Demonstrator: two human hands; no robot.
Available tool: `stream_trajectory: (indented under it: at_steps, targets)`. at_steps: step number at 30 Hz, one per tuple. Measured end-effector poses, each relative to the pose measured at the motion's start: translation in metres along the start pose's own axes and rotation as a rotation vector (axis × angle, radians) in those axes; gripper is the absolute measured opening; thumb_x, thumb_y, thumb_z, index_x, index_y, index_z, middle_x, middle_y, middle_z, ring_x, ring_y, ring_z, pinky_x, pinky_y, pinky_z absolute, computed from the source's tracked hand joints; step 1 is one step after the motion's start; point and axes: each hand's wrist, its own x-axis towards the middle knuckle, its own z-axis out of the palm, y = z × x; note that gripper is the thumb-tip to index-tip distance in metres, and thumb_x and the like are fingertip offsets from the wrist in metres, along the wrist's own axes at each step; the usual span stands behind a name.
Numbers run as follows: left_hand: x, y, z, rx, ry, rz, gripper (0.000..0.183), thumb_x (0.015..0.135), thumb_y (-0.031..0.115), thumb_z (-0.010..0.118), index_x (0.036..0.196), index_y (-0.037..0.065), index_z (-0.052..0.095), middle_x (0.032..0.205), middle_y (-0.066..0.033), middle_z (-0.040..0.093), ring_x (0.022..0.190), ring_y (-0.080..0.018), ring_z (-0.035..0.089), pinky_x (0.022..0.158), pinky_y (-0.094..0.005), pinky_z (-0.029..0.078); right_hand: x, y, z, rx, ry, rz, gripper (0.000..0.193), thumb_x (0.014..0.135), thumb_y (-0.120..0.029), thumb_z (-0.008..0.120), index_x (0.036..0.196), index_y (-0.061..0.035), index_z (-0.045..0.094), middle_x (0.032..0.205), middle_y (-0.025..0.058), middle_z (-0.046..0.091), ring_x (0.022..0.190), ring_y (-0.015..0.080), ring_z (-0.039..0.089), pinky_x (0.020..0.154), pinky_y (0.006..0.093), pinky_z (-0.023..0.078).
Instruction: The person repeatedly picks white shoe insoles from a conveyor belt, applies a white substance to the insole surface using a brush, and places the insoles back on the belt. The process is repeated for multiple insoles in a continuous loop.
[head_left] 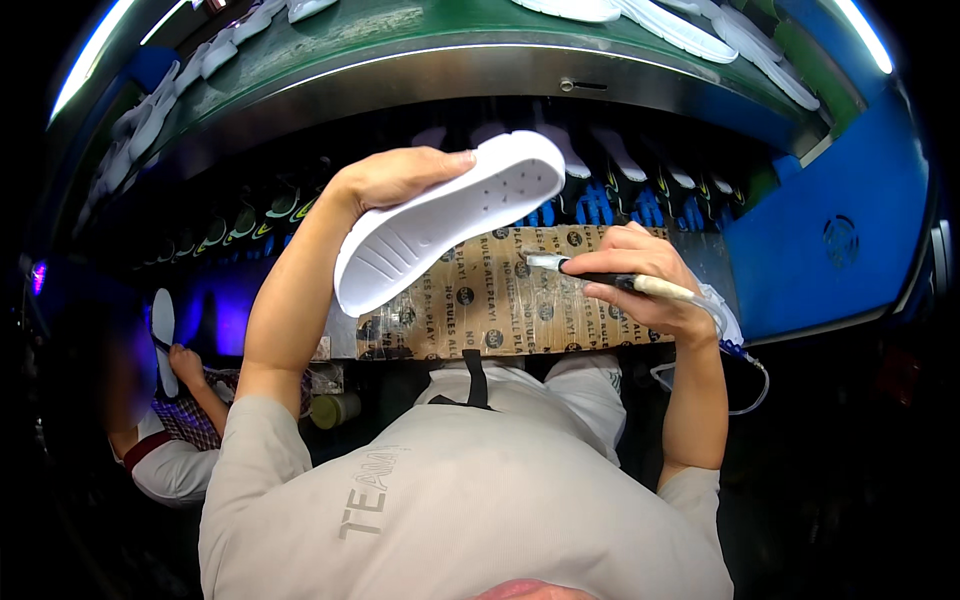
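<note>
My left hand (400, 175) grips a white shoe sole (455, 225) by its upper edge. The sole is tilted, its wide end low and to the left, with grooves and small holes on the side I see. My right hand (650, 275) is closed round the handle of a brush (605, 279). The pale brush tip points left, just apart from the sole. A thin clear tube (768, 385) loops by my right wrist. Beneath both hands lies a board covered in printed brown cardboard and tape (480, 325).
Ahead runs a green conveyor belt (400, 40) with a metal edge (480, 88), carrying white soles (680, 28). On a lower level stand several shoe parts (600, 205). A blue panel (835, 220) closes off the right. At left, a co-worker's hand (186, 365) holds another sole (163, 317).
</note>
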Motion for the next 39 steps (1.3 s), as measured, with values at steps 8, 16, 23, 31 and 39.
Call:
stream_trajectory:
  at_steps: [8, 16, 23, 31, 39]
  targets:
    - [0.075, 0.013, -0.153, -0.627, 0.869, 0.23, 0.058, 0.109, 0.043, 0.048, 0.147, -0.002, 0.053, 0.133, -0.0249, 0.066, 0.125, -0.0312, 0.066, 0.099, -0.0522, 0.056, -0.009, 0.016, 0.021, 0.219, 0.304, 0.074, 0.028, 0.088, -0.008, 0.078, 0.116, -0.0043, 0.078, 0.093, 0.0078, 0.073, 0.079, 0.0169, 0.062, 0.07, 0.0288, 0.05]
    - [0.12, -0.027, -0.202, 0.81, 0.854, -0.005, 0.053, 0.099, 0.024, 0.049, 0.145, -0.002, 0.055, 0.136, -0.0341, 0.061, 0.131, -0.0486, 0.055, 0.112, -0.0459, 0.043, -0.032, 0.037, 0.079, 0.38, 0.244, 0.392, 0.028, 0.09, -0.008, 0.076, 0.118, -0.0058, 0.078, 0.092, 0.0072, 0.069, 0.081, 0.0186, 0.063, 0.076, 0.0298, 0.05]
    - [0.164, -0.04, -0.298, 0.886, 1.07, -0.119, 0.056, 0.095, 0.032, 0.052, 0.141, 0.0, 0.059, 0.127, -0.0246, 0.071, 0.116, -0.0422, 0.069, 0.103, -0.046, 0.051, -0.054, 0.056, 0.114, 0.481, 0.266, 0.563, 0.03, 0.087, -0.003, 0.075, 0.117, -0.0037, 0.077, 0.094, 0.0096, 0.069, 0.088, 0.0198, 0.065, 0.079, 0.0296, 0.05]
    - [0.209, -0.069, -0.348, 1.103, 0.582, -0.264, 0.052, 0.105, 0.044, 0.049, 0.14, 0.01, 0.065, 0.14, -0.0204, 0.066, 0.129, -0.0358, 0.062, 0.112, -0.039, 0.043, -0.064, 0.064, 0.119, 0.412, 0.302, 0.589, 0.029, 0.086, -0.006, 0.076, 0.115, -0.0017, 0.077, 0.087, 0.0092, 0.066, 0.077, 0.0196, 0.06, 0.07, 0.0313, 0.047]
    - [0.239, -0.124, -0.44, 1.049, 0.941, -0.341, 0.059, 0.104, 0.047, 0.048, 0.153, 0.014, 0.052, 0.15, -0.0181, 0.058, 0.139, -0.0397, 0.052, 0.116, -0.0496, 0.038, -0.05, 0.07, 0.123, 0.429, 0.265, 0.661, 0.031, 0.087, -0.005, 0.077, 0.117, -0.0031, 0.078, 0.088, 0.0088, 0.067, 0.079, 0.0197, 0.064, 0.071, 0.031, 0.049]
